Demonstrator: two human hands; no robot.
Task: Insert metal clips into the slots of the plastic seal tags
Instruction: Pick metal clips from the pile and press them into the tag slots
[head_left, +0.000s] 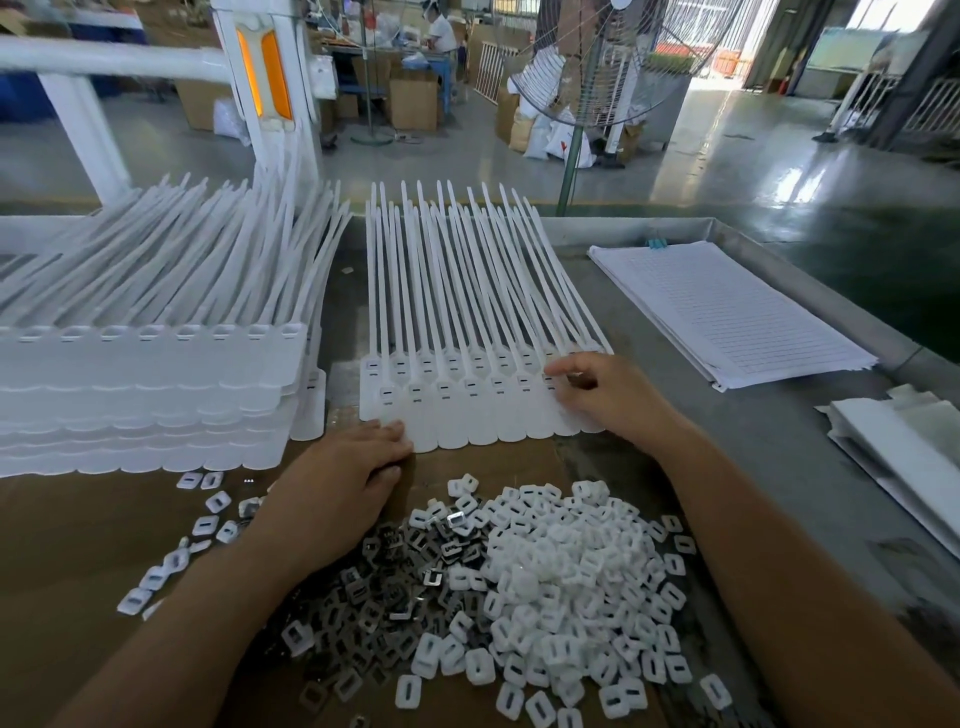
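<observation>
A flat row of white plastic seal tags (467, 410) lies on the table in front of me, their long tails pointing away. My left hand (337, 478) lies on the cardboard with its straight fingers pressing the row's near left edge. My right hand (602, 395) sits over the right end of the row, its fingers curled down onto the slots; whether it pinches a clip is hidden. A pile of grey metal clips (384, 587) lies on the cardboard between my forearms, beside a heap of white plastic caps (566, 577).
A tall stack of white seal tags (150, 384) fills the left of the table. Lined paper sheets (727, 312) lie at the right, with white folded material (904, 447) at the far right. A standing fan (602, 67) rises behind the table's raised metal rim (810, 270).
</observation>
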